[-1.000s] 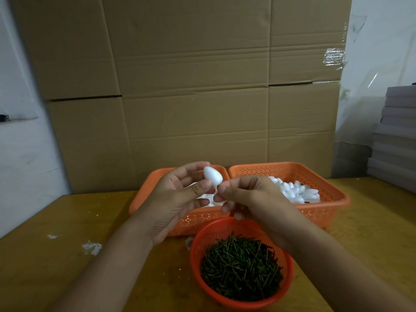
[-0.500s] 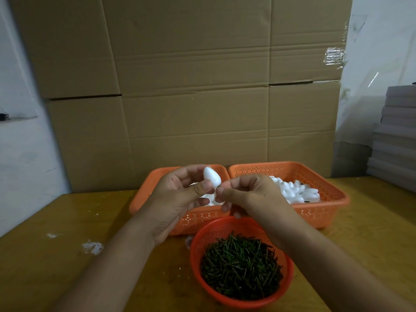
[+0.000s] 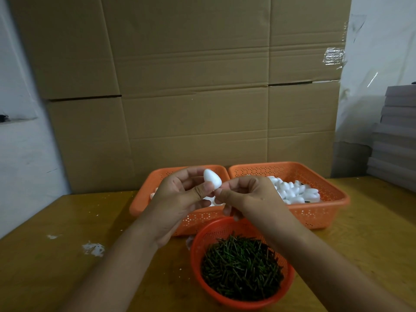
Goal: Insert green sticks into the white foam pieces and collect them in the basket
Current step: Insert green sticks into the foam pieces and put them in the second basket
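My left hand (image 3: 180,199) pinching white foam egg (image 3: 212,181), my right hand (image 3: 245,197) fingertips pinched at its base, above round basket (image 3: 198,244) of green sticks (image 3: 240,266) near desk's front edge.

White foam piece (image 3: 212,181), orange perforated baskets (image 3: 324,213).

No readable text, label, brand, number or sign shows on anything.

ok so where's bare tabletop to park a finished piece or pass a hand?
Free patches: the table left of the left rectangular basket, apart from white scraps, and the near-right corner beside the round basket of green sticks. Crowded: the centre, where all three baskets bunch under both hands, left hand and right hand.
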Demonstrator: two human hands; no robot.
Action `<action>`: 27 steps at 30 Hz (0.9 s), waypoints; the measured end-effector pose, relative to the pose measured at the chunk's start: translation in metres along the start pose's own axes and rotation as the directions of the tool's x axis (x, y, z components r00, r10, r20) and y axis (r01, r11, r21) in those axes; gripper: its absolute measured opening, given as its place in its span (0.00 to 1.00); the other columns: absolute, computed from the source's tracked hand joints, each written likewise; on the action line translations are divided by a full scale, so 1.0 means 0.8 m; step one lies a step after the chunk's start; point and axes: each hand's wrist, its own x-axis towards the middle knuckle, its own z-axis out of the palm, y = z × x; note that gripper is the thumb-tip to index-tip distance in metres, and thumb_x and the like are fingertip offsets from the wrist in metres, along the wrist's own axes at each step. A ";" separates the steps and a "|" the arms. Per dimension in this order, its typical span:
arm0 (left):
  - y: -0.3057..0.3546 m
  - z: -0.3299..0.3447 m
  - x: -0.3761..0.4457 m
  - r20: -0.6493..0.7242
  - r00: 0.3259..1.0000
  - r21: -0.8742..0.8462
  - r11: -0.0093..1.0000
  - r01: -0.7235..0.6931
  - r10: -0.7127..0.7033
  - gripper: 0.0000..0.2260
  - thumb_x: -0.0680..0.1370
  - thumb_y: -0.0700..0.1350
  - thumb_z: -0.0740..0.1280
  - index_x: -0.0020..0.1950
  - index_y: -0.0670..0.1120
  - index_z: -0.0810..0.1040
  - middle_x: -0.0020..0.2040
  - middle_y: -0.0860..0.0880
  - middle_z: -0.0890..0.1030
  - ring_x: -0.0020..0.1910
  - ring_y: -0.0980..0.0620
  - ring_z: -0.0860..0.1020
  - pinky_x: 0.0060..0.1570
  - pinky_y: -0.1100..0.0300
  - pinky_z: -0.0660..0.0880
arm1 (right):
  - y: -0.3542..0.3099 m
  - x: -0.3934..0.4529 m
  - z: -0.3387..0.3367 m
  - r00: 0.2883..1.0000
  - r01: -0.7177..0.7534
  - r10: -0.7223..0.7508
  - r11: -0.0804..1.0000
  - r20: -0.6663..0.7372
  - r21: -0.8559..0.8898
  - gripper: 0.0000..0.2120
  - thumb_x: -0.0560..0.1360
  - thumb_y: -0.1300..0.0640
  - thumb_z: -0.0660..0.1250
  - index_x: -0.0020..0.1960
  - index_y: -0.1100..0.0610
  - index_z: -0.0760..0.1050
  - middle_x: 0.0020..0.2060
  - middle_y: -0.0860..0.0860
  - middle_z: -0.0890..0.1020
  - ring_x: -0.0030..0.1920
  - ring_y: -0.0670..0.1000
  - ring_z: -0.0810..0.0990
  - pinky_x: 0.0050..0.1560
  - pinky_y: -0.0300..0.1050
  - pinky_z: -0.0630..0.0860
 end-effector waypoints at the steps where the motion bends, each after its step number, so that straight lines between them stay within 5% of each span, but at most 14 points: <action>1: -0.001 0.000 0.000 -0.006 1.000 -0.015 1.000 0.007 -0.007 0.14 0.66 0.48 0.77 0.51 0.50 0.85 0.54 0.41 0.85 0.47 0.50 0.84 0.43 0.60 0.80 | 0.000 0.000 0.000 1.000 0.001 -0.001 1.000 -0.001 -0.001 0.04 0.76 0.63 0.71 0.44 0.63 0.82 0.29 0.50 0.83 0.25 0.43 0.76 0.28 0.36 0.72; 6: -0.002 -0.003 0.003 -0.031 0.999 -0.074 0.997 0.018 -0.020 0.15 0.68 0.43 0.76 0.54 0.44 0.83 0.50 0.42 0.85 0.44 0.51 0.83 0.42 0.60 0.80 | 0.001 0.001 0.000 1.000 -0.011 0.011 1.000 0.008 -0.026 0.07 0.78 0.59 0.69 0.47 0.62 0.82 0.31 0.48 0.83 0.27 0.42 0.77 0.29 0.36 0.73; 12: 0.001 -0.007 0.004 -0.047 0.998 -0.051 0.998 0.037 -0.039 0.18 0.69 0.48 0.78 0.59 0.50 0.82 0.53 0.45 0.85 0.46 0.52 0.84 0.42 0.60 0.80 | 0.000 0.006 -0.007 1.000 0.005 -0.007 0.998 -0.022 -0.067 0.07 0.79 0.60 0.67 0.45 0.61 0.81 0.31 0.50 0.83 0.28 0.43 0.78 0.28 0.37 0.73; 16: 0.018 -0.030 0.008 -0.199 0.980 -0.070 0.997 0.016 -0.030 0.13 0.75 0.46 0.70 0.60 0.49 0.80 0.50 0.49 0.85 0.43 0.53 0.83 0.39 0.61 0.80 | 0.011 0.030 -0.044 0.969 -0.049 0.000 0.981 -0.247 -0.189 0.09 0.76 0.59 0.70 0.39 0.62 0.82 0.33 0.59 0.84 0.31 0.51 0.80 0.29 0.41 0.73; 21: 0.032 -0.069 0.011 -0.369 0.929 -0.050 0.999 -0.022 0.002 0.10 0.81 0.36 0.63 0.53 0.49 0.80 0.42 0.51 0.86 0.37 0.56 0.83 0.35 0.64 0.79 | 0.038 0.064 -0.099 0.875 -0.212 0.039 0.927 -0.482 -0.310 0.18 0.74 0.45 0.72 0.35 0.58 0.82 0.30 0.52 0.85 0.34 0.52 0.83 0.38 0.47 0.77; 24: 0.027 -0.080 0.011 -0.397 0.918 0.003 1.000 0.023 -0.020 0.10 0.81 0.36 0.64 0.53 0.49 0.81 0.44 0.51 0.86 0.37 0.56 0.83 0.36 0.62 0.79 | 0.056 0.078 -0.116 0.829 -0.306 0.084 0.896 -0.553 -0.323 0.14 0.75 0.52 0.70 0.38 0.62 0.83 0.35 0.58 0.85 0.38 0.57 0.84 0.43 0.53 0.79; 27: 0.018 -0.085 0.014 -0.417 0.908 0.090 0.992 0.086 -0.041 0.10 0.80 0.37 0.65 0.55 0.50 0.81 0.44 0.52 0.86 0.38 0.56 0.82 0.40 0.59 0.78 | 0.065 0.081 -0.121 0.859 -0.316 0.040 0.825 -0.510 -0.467 0.14 0.73 0.59 0.64 0.43 0.71 0.80 0.40 0.68 0.82 0.33 0.60 0.77 0.38 0.47 0.71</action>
